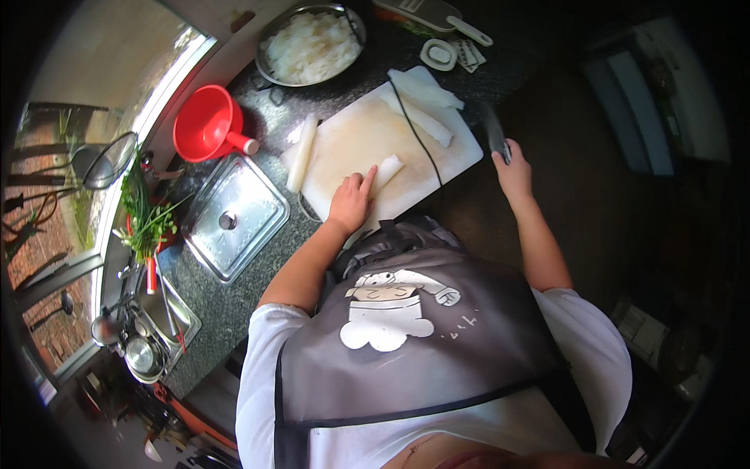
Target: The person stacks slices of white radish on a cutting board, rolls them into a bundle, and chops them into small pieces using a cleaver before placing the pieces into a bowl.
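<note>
My left hand (351, 202) rests on a pale white food strip (387, 171) near the front edge of a white cutting board (351, 135), its fingers pressing on the piece. Off the board's right edge, my right hand (514, 170) grips a knife (495, 132) whose blade points away from me and is blurred. More white pieces (425, 91) lie at the board's far right corner, and a long white strip (303, 153) lies across its left edge. A dark cord (417, 133) runs over the board.
A metal bowl (266, 64) of white cut pieces stands beyond the board. To the left are a red plastic dipper (205, 123), a metal tray lid (234, 217) with a knob, green herbs (149, 220) and a metal sink tray (184, 319). A grater (430, 12) lies at the back.
</note>
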A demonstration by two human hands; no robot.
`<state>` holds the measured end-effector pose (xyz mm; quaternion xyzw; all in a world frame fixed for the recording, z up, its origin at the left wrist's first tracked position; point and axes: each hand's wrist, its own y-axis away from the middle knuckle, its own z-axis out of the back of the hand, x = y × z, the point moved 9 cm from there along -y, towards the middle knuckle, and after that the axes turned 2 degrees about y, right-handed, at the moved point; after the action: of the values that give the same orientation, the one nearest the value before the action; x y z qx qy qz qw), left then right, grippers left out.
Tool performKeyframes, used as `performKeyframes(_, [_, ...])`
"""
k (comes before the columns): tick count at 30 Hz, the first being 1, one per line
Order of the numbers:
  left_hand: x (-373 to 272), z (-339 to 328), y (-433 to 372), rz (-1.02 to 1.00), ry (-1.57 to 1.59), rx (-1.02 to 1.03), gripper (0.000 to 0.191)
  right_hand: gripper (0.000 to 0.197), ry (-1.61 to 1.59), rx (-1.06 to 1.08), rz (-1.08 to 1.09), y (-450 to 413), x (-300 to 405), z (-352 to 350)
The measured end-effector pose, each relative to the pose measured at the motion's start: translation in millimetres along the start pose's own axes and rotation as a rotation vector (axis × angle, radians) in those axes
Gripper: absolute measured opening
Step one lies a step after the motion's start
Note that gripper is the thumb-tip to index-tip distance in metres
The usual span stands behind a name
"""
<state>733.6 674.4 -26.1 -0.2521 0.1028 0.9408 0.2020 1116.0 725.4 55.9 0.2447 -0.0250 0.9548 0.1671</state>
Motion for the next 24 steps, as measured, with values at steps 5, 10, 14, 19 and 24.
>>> performKeyframes(5, [38, 2, 44, 0.210, 0.084, 0.009, 0.068, 0.037, -0.343, 0.048, 0.265, 54, 87, -5])
performKeyframes(10, [39, 4, 34, 0.309, 0.084, 0.090, 0.038, 0.034, -0.181, 0.281, 0.425, 74, 129, -81])
performKeyframes(14, [60, 14, 50, 0.466, 0.366, -0.030, 0.031, 0.034, -0.033, 0.292, 0.432, 76, 134, -109])
performKeyframes(19, [70, 14, 86, 0.623, 0.168, 0.259, 0.057, 0.033, 0.036, 0.388, 0.401, 81, 127, -133])
performKeyframes(24, [28, 57, 44, 0.301, 0.048, -0.154, 0.041, 0.021, 0.047, 0.299, 0.547, 80, 144, -138])
